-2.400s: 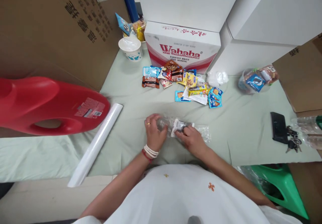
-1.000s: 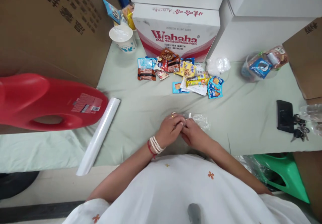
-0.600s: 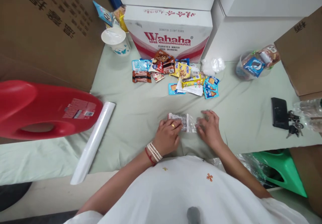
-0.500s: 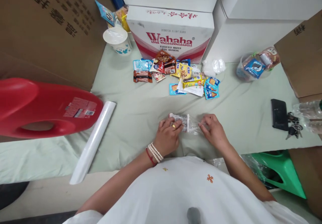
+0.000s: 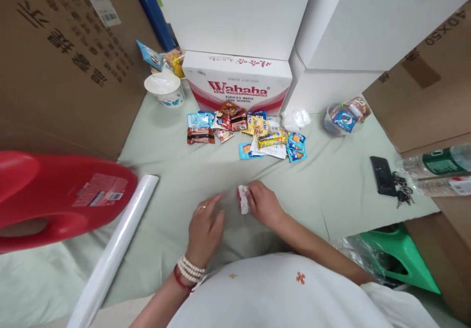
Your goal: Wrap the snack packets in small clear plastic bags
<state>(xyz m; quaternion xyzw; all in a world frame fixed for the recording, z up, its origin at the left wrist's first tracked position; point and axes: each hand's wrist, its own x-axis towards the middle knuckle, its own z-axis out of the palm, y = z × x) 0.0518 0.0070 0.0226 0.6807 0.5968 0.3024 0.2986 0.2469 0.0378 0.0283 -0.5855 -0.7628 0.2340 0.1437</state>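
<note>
My right hand [image 5: 264, 204] is closed on a small clear plastic packet [image 5: 243, 199] with a white end, on the pale green cloth [image 5: 331, 180]. My left hand [image 5: 204, 225] lies beside it to the left, fingers stretched out and blurred, holding nothing; it wears a ring and a bead bracelet. Several small snack packets [image 5: 253, 129] lie in a heap farther back, in front of a white and red Wahaha carton [image 5: 237, 82].
A red jug [image 5: 55, 195] lies at the left beside a white plastic roll [image 5: 114, 252]. A paper cup [image 5: 164, 88] stands at the back left. A clear tub of snacks [image 5: 340, 117], a black phone [image 5: 382, 176], keys [image 5: 403, 194], water bottles [image 5: 437, 163] and a green stool [image 5: 401, 257] are at the right. Cardboard boxes stand around.
The packet is folded smaller and now sits in my right hand alone. My left hand has let go and slid to the left. The camera has tilted up.
</note>
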